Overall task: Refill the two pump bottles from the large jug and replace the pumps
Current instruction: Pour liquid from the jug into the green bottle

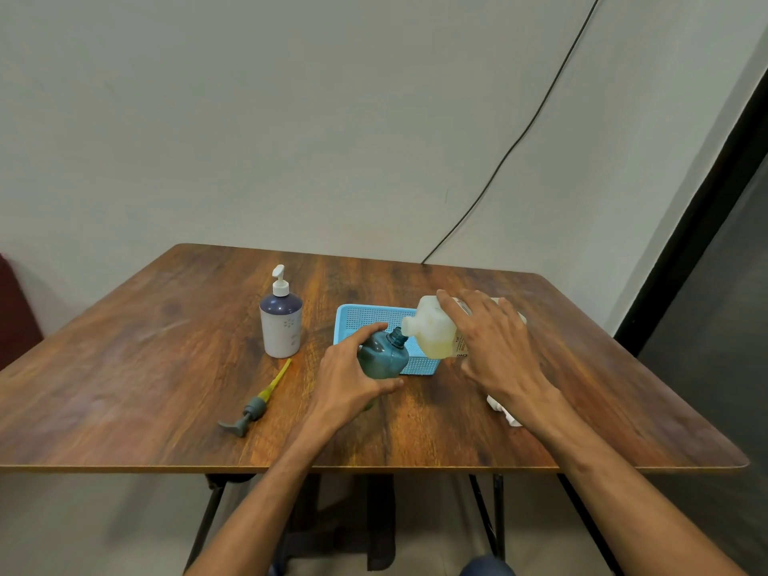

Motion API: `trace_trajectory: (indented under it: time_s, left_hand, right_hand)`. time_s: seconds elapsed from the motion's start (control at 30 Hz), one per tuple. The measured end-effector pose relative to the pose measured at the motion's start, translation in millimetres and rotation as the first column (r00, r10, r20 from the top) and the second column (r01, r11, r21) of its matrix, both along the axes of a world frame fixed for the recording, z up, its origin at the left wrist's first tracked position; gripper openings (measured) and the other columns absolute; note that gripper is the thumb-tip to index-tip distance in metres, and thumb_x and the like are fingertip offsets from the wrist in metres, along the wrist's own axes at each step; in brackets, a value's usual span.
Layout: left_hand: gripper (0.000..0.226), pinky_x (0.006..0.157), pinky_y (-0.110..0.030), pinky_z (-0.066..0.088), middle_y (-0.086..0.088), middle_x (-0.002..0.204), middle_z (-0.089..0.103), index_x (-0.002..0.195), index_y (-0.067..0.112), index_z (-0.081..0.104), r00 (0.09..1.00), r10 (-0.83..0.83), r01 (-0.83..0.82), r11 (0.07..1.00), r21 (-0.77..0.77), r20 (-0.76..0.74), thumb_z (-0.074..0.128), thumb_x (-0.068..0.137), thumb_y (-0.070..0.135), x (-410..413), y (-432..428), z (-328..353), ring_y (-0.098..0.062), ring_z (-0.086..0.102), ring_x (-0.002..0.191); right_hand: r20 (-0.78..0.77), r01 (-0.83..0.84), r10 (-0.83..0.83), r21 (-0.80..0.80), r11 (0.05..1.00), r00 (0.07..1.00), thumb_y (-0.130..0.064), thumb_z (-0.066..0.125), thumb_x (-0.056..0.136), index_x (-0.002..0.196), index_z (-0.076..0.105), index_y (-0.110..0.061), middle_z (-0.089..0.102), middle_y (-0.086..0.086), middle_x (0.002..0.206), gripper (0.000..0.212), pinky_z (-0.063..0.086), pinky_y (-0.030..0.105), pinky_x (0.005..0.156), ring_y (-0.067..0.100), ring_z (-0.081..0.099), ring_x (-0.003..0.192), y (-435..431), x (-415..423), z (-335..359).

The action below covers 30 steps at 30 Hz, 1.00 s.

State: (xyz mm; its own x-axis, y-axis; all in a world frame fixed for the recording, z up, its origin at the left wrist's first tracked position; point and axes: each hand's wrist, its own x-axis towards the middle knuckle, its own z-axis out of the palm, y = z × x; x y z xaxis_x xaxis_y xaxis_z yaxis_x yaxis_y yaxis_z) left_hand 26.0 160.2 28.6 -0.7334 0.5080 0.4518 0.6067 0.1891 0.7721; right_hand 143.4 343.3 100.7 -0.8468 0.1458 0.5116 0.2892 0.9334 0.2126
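Here, yellowish liquid [436, 347] in tipped jug [432, 320] beside bottle [382, 359]

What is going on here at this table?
A person is refilling a bottle. The left hand grips a teal plastic bottle, tilted and without its pump, near a blue plastic basket. The right hand holds a translucent white plastic jug tipped, spout at the bottle's open neck. A grey pump with a yellow tube lies on the wooden table. A white and purple pump bottle stands with its pump on.
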Motion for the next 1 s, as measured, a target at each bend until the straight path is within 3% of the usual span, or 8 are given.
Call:
trace_trajectory:
  time_s: [0.5,1.0]
  left_hand:
    - [0.084,0.098,-0.040,0.053,0.004,0.131,0.062,0.136,0.031,0.054,1.000,-0.008,0.008,1.000,0.008,-0.020,0.091,0.060,0.041,-0.8,-0.4,-1.3,-0.010,0.058,0.114]
    - [0.084,0.099,-0.028,0.052,0.002,0.133,0.061,0.136,0.027,0.055,1.000,-0.016,0.016,1.000,0.012,-0.017,0.092,0.062,0.037,-0.3,-1.1,0.0,-0.008,0.058,0.114]
  right_hand:
    - [-0.003,-0.015,0.015,0.007,1.000,1.000,-0.018,0.095,0.046,0.141,0.048,-0.017,0.061,0.015,0.129,0.106,0.050,0.056,0.094,0.039,0.060,0.117,0.9,0.9,-0.6]
    - [0.019,-0.006,0.006,0.017,1.000,1.000,-0.019,0.094,0.049,0.143,0.046,-0.018,0.060,0.014,0.130,0.105,0.049,0.055,0.095,0.038,0.059,0.118,1.3,-0.3,0.8]
